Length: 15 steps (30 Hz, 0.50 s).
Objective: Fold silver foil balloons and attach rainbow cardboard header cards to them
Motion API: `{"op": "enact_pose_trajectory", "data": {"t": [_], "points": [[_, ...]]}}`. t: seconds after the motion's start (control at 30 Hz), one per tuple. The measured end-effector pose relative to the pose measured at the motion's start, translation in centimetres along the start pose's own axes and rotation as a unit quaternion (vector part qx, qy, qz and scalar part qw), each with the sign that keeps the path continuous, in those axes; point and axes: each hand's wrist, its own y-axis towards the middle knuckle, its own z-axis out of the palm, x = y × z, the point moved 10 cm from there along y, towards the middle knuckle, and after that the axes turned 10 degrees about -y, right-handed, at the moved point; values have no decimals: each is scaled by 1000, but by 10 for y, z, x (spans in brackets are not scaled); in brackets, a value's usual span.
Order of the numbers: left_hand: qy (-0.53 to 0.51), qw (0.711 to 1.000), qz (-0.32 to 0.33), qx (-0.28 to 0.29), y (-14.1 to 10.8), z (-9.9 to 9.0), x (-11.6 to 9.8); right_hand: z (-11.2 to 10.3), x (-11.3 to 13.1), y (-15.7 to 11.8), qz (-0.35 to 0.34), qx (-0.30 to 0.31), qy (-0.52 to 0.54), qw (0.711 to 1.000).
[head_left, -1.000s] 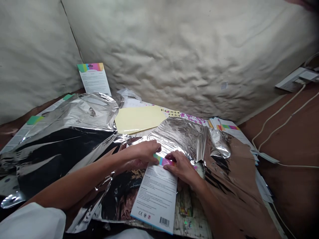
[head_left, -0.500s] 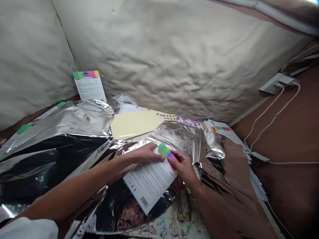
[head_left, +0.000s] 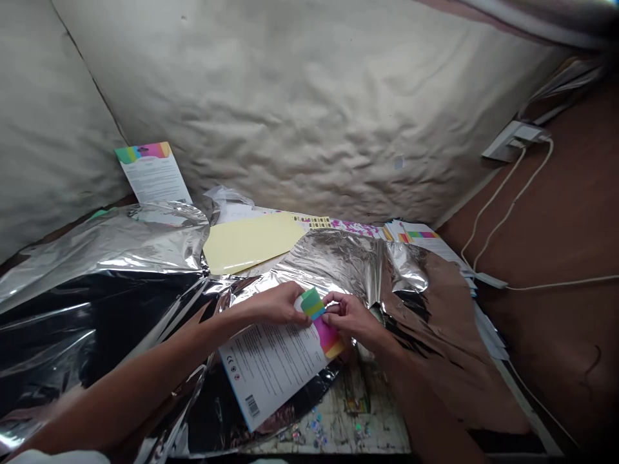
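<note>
A white printed card (head_left: 271, 367) with a barcode lies tilted on crumpled silver foil (head_left: 333, 267). Its rainbow-coloured end (head_left: 325, 328) sits between my hands. My left hand (head_left: 276, 304) pinches the card's upper edge, beside a green-and-blue coloured flap (head_left: 313, 303). My right hand (head_left: 349, 317) grips the coloured end with its fingertips. Whether the flap is a folded or peeled part of the card is hard to tell. Foil spreads under both forearms.
A pale yellow sheet (head_left: 249, 241) and a sticker sheet lie behind the foil. Another rainbow-topped card (head_left: 152, 173) leans against a beige cushion (head_left: 290, 96). A stack of cards (head_left: 420, 238) sits to the right. White cables run from a wall socket (head_left: 507, 140) across a brown floor (head_left: 546, 361).
The card has turned further, with its barcode end swinging left. My hands have closed together on its coloured end, and the green flap stands clearer. The view has shifted slightly.
</note>
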Motion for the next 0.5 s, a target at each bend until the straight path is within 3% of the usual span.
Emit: {"op": "enact_pose_trajectory", "data": {"t": [0.07,0.23,0.3,0.33,0.4,0.47,0.5], "points": [[2,1000,-7,-1,0,0,1,0,3,-1,-22,-6,-30,999],[10,1000,13,4,2,0,-3,-10,17,-4,-89,-142,-202,965],[-4,1000,17,6,3,1,-5,-12,18,-5,-95,-157,-193,964],[-15,1000,18,15,3,3,-6,-10,16,-4,-90,-132,-156,975],[-44,998,14,43,2,8,-6,4,10,-2,-68,-24,-38,997],[-76,995,10,58,2,11,-5,17,10,-5,-47,75,77,993],[-88,994,8,60,2,10,-5,18,11,-6,-39,94,116,988]]}}
